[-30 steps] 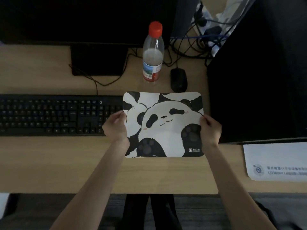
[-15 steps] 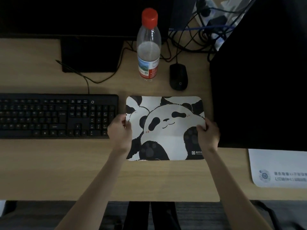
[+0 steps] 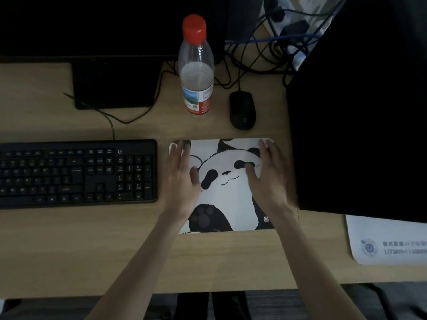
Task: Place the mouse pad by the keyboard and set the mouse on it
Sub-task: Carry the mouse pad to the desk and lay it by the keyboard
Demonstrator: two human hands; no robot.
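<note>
Dim wooden tabletop (image 3: 69, 250): the panda-print rectangular mouse pad (image 3: 227, 199) now lies flat beside the black keyboard (image 3: 76, 173), toward the right edge. The left hand (image 3: 181, 181) and right hand (image 3: 269, 179) have let go and rest open-palmed on it, so the black mouse (image 3: 242, 110) behind it comes next.

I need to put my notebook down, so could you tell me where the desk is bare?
Bare desk runs along the near edge, in front of the keyboard and pad. It is crowded behind, around the bottle, mouse and cables.
</note>
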